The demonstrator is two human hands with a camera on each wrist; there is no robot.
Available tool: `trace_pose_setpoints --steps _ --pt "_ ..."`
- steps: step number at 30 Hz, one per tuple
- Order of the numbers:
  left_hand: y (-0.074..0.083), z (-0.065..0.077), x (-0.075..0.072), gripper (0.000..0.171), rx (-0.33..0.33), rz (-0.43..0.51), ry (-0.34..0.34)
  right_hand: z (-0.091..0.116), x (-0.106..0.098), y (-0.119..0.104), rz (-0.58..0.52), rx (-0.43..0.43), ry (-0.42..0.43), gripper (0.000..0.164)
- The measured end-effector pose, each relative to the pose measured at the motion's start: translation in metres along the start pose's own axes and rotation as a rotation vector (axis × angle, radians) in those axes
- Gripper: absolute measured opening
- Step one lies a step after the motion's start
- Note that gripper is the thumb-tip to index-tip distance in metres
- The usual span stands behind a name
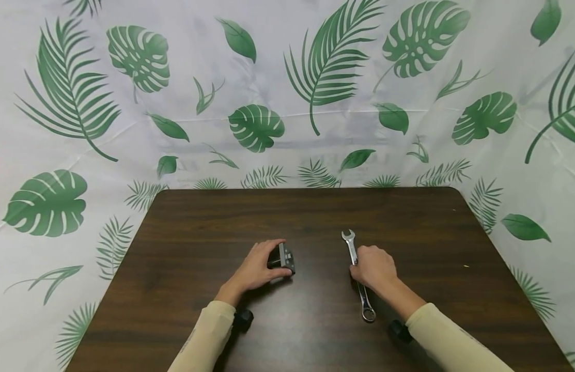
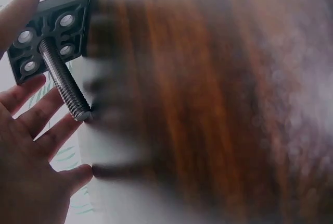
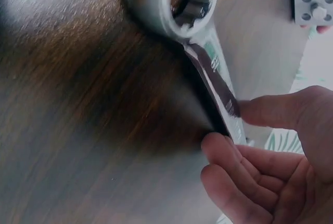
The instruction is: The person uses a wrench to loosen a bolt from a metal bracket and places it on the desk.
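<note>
My left hand grips a dark square plate by its edges, thumb and fingers on opposite sides, above the table left of centre. The plate has four corner holes and ribs, and a long threaded bolt juts from its middle toward the palm. On the plate's other face, the bolt head shows in the right wrist view. My right hand pinches a silver combination wrench near mid-shaft. Its open end points away from me, and the ring end points toward me.
Both hands work over a dark wood-grain table with rounded far corners. Behind it hangs a white cloth printed with green leaves. A small yellow speck lies on the table at the right.
</note>
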State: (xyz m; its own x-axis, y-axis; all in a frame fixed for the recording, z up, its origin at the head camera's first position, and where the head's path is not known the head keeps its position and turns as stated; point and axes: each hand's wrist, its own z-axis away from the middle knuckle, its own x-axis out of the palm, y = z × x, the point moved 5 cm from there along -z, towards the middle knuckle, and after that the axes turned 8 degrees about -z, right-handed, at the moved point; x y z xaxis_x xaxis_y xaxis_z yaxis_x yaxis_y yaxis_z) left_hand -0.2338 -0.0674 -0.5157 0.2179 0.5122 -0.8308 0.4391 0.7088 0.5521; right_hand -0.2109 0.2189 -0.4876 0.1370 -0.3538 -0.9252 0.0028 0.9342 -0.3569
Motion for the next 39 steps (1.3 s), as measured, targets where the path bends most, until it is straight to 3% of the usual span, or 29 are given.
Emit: trace_pose_setpoints --steps 4,18,22,25,30,36,39 --pt "0.001 -0.001 0.000 0.079 -0.004 -0.009 0.004 -0.002 0.000 -0.001 -0.005 0.003 0.009 0.022" --pt "-0.001 -0.003 0.001 0.067 -0.008 0.044 0.024 -0.002 0.005 0.003 -0.037 0.000 0.011 0.034" --pt "-0.004 -0.002 0.002 0.064 -0.010 0.090 0.036 -0.003 0.009 0.007 -0.057 0.004 -0.015 0.022" --pt "-0.005 0.000 0.003 0.063 -0.009 0.148 0.029 -0.003 0.011 0.011 -0.062 0.012 -0.038 0.013" --pt "-0.004 0.008 0.004 0.063 -0.024 0.259 0.021 -0.001 0.014 0.015 -0.072 0.011 -0.071 0.013" --pt "0.015 0.021 -0.013 0.059 -0.042 0.544 0.071 0.002 0.011 0.013 -0.121 0.016 -0.113 0.017" --pt "0.022 0.026 -0.020 0.057 -0.027 0.643 0.118 0.004 0.010 0.014 -0.174 0.012 -0.120 0.019"
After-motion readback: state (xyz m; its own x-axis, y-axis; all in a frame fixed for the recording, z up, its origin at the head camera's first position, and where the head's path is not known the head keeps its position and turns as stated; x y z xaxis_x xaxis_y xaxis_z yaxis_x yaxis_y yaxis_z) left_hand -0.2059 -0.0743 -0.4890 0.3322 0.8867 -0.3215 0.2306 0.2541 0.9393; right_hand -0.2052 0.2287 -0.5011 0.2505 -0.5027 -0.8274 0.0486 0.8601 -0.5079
